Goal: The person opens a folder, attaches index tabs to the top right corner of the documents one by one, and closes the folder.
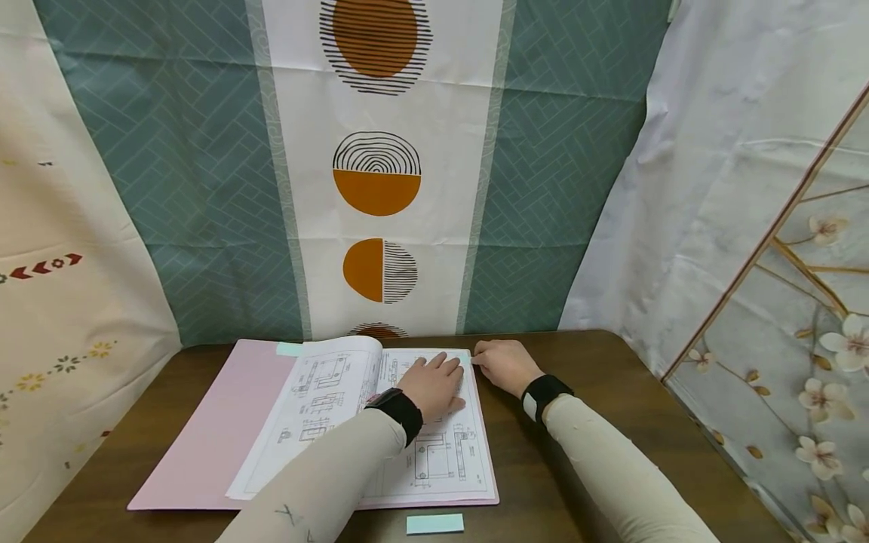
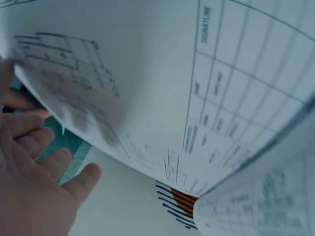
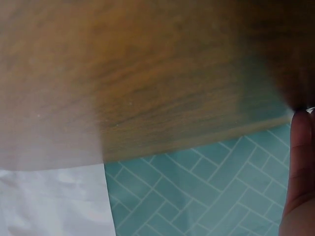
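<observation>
A bound booklet of technical drawings (image 1: 434, 483) lies open in a pink folder (image 1: 204, 437). Flat on its right-hand page rests my left hand (image 1: 433, 388), fingers spread and straight. My right hand (image 1: 508, 363) is at that page's upper right corner, where its fingertips pinch the outer end of a pale teal sticky tab (image 1: 465, 361). In the left wrist view, the printed page (image 2: 147, 88) stretches beside the left hand (image 2: 39, 172). Only a finger and part of the right hand (image 3: 300, 172) show in the right wrist view, and what they pinch is barely visible there.
Another teal sticky strip (image 1: 434, 523) lies on the brown wooden table (image 1: 543, 467) near its front. A further teal tab (image 1: 289, 349) sticks out at the top of the left-hand pages. Patterned curtains (image 1: 570, 166) hang behind the table and along both sides.
</observation>
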The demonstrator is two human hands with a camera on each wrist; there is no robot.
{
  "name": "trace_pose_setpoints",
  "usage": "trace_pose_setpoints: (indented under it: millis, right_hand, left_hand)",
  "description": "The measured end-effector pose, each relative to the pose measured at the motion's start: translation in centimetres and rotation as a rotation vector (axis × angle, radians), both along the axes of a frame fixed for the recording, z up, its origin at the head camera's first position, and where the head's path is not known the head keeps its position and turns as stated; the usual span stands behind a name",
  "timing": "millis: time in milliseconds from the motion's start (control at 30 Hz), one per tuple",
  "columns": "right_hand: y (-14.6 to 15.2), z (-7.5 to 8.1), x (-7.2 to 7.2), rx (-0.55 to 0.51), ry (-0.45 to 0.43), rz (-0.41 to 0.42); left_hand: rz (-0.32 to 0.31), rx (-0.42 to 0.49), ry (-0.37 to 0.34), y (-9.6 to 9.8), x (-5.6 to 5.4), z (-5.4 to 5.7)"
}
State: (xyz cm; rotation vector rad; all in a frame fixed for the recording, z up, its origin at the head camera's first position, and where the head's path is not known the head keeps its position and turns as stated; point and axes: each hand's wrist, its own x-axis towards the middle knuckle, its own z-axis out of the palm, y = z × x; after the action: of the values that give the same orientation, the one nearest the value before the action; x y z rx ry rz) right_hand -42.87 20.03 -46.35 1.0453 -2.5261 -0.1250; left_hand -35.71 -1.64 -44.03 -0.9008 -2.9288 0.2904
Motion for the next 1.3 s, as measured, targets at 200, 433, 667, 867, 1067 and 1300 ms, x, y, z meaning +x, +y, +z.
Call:
trace_pose_setpoints:
  millis: [200, 433, 667, 867, 1067, 1300]
  right_hand:
    - [-0.1, 0.0, 0.2, 0.003, -0.005, -0.012]
    - [-0.1, 0.1, 0.0, 0.013, 0.009, -0.012]
    - [-0.2, 0.2, -0.2, 0.012, 0.019, -0.013]
    - [-0.4, 0.2, -0.2, 0.014, -0.002, -0.033]
    - [-0.4, 0.3, -0.1, 0.013, -0.010, -0.046]
    - [-0.2, 0.0, -0.1, 0.018, 0.004, -0.037]
  left_hand:
    - [-0.032, -0.017, 0.026, 0.4, -0.7, -1.3]
    - [-0.034, 0.013, -0.001, 0.6, -0.5, -0.3]
    - [0.003, 0.090, -0.049, 0.4, -0.8, 0.1]
    - [0.069, 0.140, -0.068, 0.5, -1.2, -0.2]
    - [0.148, 0.152, -0.044, 0.9, -1.9, -1.1]
    - [0.107, 0.073, -0.021, 1.3, -1.1, -0.5]
